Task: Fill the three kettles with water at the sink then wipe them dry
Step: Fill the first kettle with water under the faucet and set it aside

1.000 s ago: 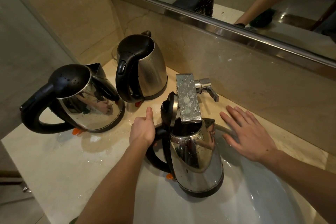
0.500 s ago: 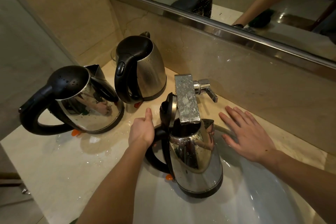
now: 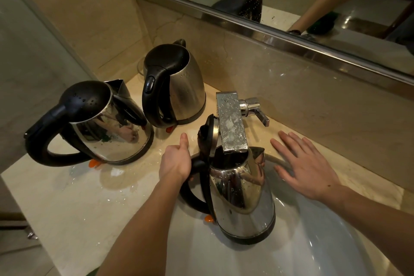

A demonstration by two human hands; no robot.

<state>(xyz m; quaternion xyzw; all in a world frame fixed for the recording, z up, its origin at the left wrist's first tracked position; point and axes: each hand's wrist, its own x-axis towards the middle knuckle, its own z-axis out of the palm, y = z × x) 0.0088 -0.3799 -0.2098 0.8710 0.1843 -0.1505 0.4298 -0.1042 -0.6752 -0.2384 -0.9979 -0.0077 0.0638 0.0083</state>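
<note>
A steel kettle (image 3: 243, 199) with its black lid flipped up stands in the white sink (image 3: 324, 251), its mouth right under the flat chrome faucet spout (image 3: 230, 123). My left hand (image 3: 177, 161) grips its black handle, thumb pointing up. My right hand (image 3: 307, 163) lies flat and open on the sink's rim, just right of the kettle and below the faucet lever (image 3: 257, 110). Two more steel kettles with shut black lids stand on the counter: one at the left (image 3: 105, 127), one behind it by the wall (image 3: 179, 87). Whether water runs is not visible.
The beige marble counter (image 3: 67, 197) is wet with puddles in front of the left kettle. A stone backsplash and a framed mirror (image 3: 280, 36) run along the back. A wall closes the left side.
Almost nothing has moved; both hands and the kettle under the spout keep their places, and the view has shifted only slightly.
</note>
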